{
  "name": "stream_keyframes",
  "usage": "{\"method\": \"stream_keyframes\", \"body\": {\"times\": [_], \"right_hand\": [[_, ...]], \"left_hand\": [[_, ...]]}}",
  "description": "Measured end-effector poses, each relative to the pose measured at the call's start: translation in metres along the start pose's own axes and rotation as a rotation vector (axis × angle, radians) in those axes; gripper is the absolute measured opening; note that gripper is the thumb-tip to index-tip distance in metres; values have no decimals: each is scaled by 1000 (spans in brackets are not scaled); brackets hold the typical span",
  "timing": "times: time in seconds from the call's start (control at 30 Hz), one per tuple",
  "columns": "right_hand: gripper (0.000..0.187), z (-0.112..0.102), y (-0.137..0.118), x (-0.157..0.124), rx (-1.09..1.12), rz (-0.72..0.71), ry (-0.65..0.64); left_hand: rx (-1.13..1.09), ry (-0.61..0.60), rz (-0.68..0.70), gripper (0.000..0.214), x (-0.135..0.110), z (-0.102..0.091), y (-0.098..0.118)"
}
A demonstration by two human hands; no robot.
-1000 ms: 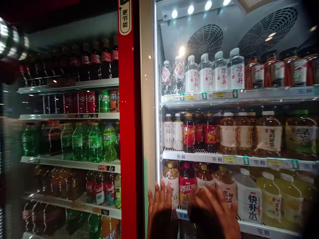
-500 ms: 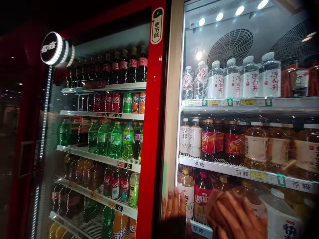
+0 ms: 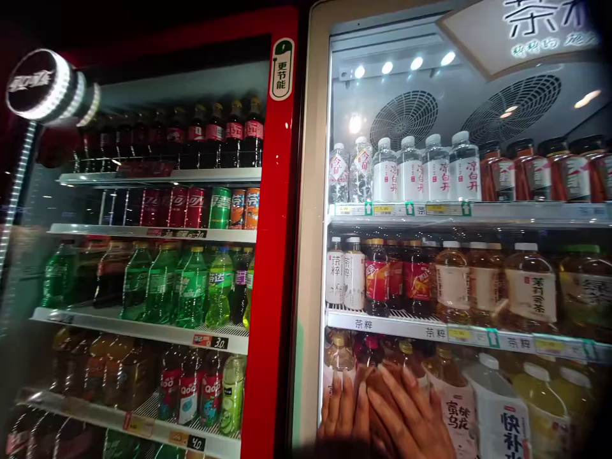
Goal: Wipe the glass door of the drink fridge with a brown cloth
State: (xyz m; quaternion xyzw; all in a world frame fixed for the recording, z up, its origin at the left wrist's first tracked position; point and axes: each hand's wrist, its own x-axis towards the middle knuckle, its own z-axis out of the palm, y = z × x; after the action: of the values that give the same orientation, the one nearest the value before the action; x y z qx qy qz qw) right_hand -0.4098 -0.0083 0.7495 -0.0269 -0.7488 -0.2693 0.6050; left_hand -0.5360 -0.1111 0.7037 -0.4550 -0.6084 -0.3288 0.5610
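My left hand (image 3: 342, 408) lies flat against the glass door (image 3: 478, 102) of the white-framed drinks cooler, low down near its left edge, fingers stretched upward. My right hand (image 3: 406, 417) is flat on the same glass just to the right, its fingers angled up and left, touching or overlapping the left hand's fingers. Neither hand holds anything. Behind the glass at hand height stand tea bottles (image 3: 339, 360) and a big white-labelled jug (image 3: 502, 414).
The cooler's upper shelves carry water bottles (image 3: 421, 172) and red-labelled tea bottles (image 3: 377, 280). To the left stands a red-framed cooler (image 3: 270, 287) with green soda bottles (image 3: 191, 287), cans (image 3: 220, 207) and a lit round logo (image 3: 43, 86).
My hands have drawn together on the glass; the right hand slid left until it met the left. The view has shifted between the two coolers.
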Motion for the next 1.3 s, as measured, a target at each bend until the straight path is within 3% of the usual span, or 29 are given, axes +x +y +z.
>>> {"method": "stream_keyframes", "body": {"times": [0.17, 0.23, 0.3, 0.4, 0.5, 0.63, 0.7, 0.77, 0.87, 1.0, 1.07, 1.13, 1.23, 1.3], "right_hand": [[51, -14, 16, 96, 53, 279, 99], [51, -12, 12, 122, 75, 270, 78], [53, -12, 6, 121, 80, 177, 7], [56, -17, 6, 90, 65, 62, -53], [52, -23, 21, 77, 35, 133, 11], [50, -18, 39, 132, 26, 294, 122], [53, -12, 38, 161, 12, 289, 158], [59, -9, 31, 170, 8, 238, 128], [63, -17, 23, 138, 31, 156, 27], [65, -27, 44, 85, -9, 112, 20], [65, -28, 62, 89, -39, 176, 89], [62, -27, 74, 114, -51, 247, 130], [61, -25, 78, 153, -43, 243, 112], [66, -26, 77, 161, -43, 184, 42]], "left_hand": [[-88, -99, 66, 70, 112, -36, -6], [-118, -89, 60, 69, 137, -45, -12], [-137, -57, 19, 69, 139, -47, -15], [-135, -56, 7, 68, 115, -41, -10], [-119, -73, 101, 69, 109, -38, 0], [-212, -92, 259, 74, 163, -52, 4], [-295, -94, 239, 72, 193, -57, -1], [-360, -85, 151, 69, 203, -57, -6], [-394, -98, 49, 66, 180, -49, -7], [-363, -122, 215, 71, 146, -32, 11], [-357, -103, 275, 74, 159, -27, 23], [-375, -72, 258, 77, 189, -28, 29], [-432, -42, 171, 78, 233, -33, 25], [-457, -55, 145, 75, 239, -35, 18]]}}
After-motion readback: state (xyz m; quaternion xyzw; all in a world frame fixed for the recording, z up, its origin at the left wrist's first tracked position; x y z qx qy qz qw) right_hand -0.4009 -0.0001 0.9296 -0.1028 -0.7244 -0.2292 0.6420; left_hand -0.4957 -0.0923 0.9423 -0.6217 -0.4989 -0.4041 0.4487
